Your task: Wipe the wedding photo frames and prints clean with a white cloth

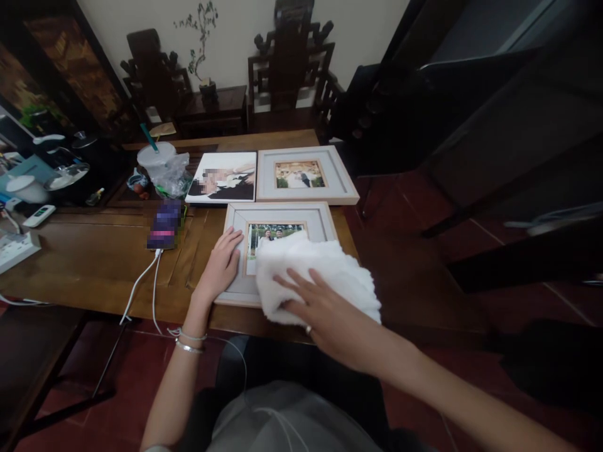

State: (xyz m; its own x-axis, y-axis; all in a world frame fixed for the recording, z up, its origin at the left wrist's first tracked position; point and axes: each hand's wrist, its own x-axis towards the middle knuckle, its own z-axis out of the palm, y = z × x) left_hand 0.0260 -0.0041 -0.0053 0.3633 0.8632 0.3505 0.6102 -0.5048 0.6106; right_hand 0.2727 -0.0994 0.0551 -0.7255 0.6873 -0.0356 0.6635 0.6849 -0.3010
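A picture frame (pixel 238 285) with a wide pale mat and a photo of two people lies flat at the table's near edge. Over its left border bends my left hand (pixel 220 267), fingers closed against the border and holding it. My right hand (pixel 313 307) grips a fluffy white cloth (pixel 339 270), pressing it onto the frame's lower right part. The cloth hides much of the photo and the right border. Just behind lie a second pale frame (pixel 342 172) with a wedding photo and a black-and-white picture panel (pixel 221 176), side by side.
On the wooden table (pixel 108 263) are a phone (pixel 166 225) with a white cable (pixel 141 276), a lidded cup (pixel 157 163) with a green straw, a plastic bag (pixel 174 176) and a power strip (pixel 19 251). Dark carved chairs (pixel 287 63) stand behind.
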